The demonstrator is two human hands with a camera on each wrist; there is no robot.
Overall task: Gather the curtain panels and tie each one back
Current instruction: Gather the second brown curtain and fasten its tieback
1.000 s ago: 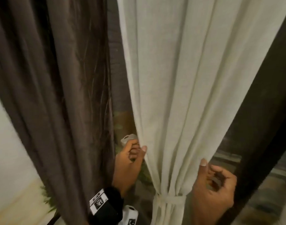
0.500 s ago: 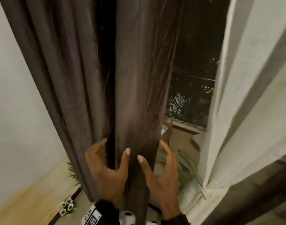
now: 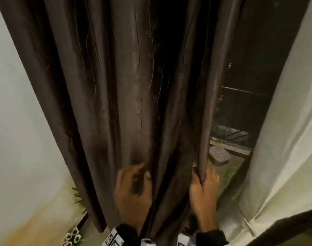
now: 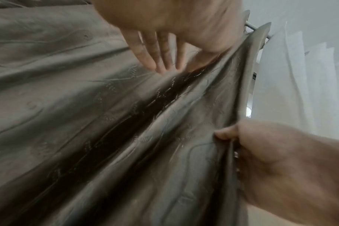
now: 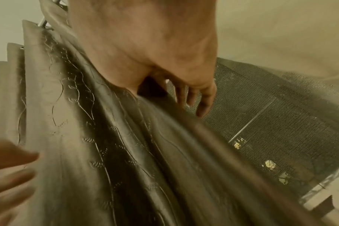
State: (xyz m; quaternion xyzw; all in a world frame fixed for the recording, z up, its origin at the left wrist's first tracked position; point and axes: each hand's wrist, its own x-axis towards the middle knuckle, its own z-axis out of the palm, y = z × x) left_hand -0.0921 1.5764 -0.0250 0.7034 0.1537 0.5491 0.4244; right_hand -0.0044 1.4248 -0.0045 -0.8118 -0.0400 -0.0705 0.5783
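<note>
Right hand (image 3: 203,189) fingers pinch dark brown patterned curtain panel's (image 3: 134,86) edge at 5 o'clock; left hand (image 3: 132,192) fingers straight against folds.

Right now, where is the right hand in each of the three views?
Head: right hand low, right of centre, gripping the brown curtain edge.
Left wrist: right hand at lower right, pinching the same edge.
Right wrist: right hand at top centre, seen from the wrist.
Shared landmark: the curtain's embossed wavy lines.
</note>
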